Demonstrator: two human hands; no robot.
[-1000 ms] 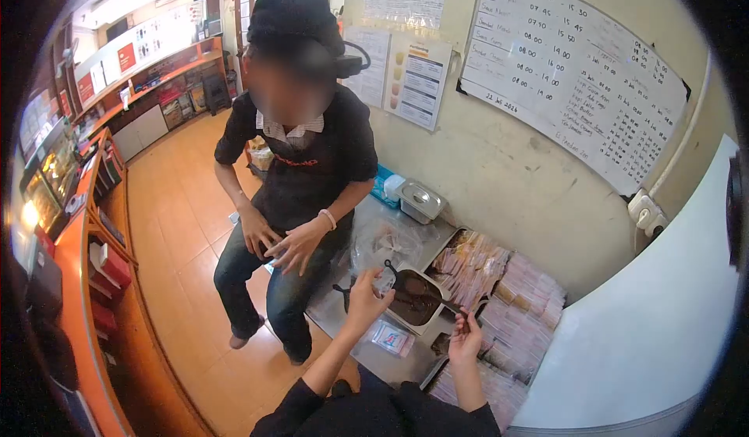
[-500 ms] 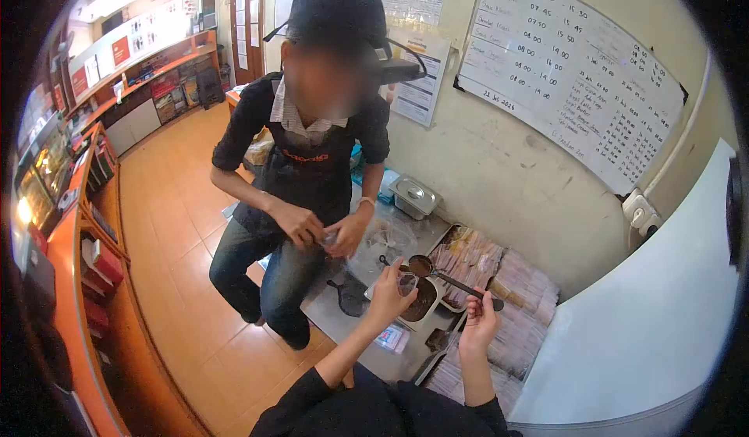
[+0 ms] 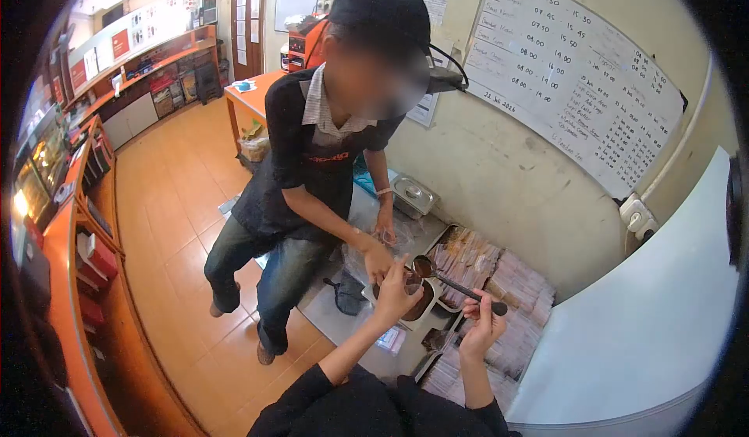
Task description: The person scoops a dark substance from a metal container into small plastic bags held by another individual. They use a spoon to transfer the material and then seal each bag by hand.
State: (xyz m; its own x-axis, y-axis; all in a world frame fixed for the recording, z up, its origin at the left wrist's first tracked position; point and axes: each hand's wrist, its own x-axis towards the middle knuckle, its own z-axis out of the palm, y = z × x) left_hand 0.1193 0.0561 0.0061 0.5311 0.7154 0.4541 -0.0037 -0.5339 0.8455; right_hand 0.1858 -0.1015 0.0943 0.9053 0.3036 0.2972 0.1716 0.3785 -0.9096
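Observation:
My left hand holds a small clear plastic pouch over a white tub of brown powder. My right hand grips the black handle of a scoop, whose round bowl of brown powder sits right at the pouch's mouth. A person in a dark apron and cap leans in from across the steel counter, with a hand reaching down next to my left hand.
Trays of filled sachets lie to the right by the wall. A small lidded steel pan stands at the back. A whiteboard hangs on the wall, a white surface is on the right, and orange shelving lines the left.
The person opposite has leaned forward and reached a hand down to the tub. My left hand and the pouch have come closer to the scoop's bowl.

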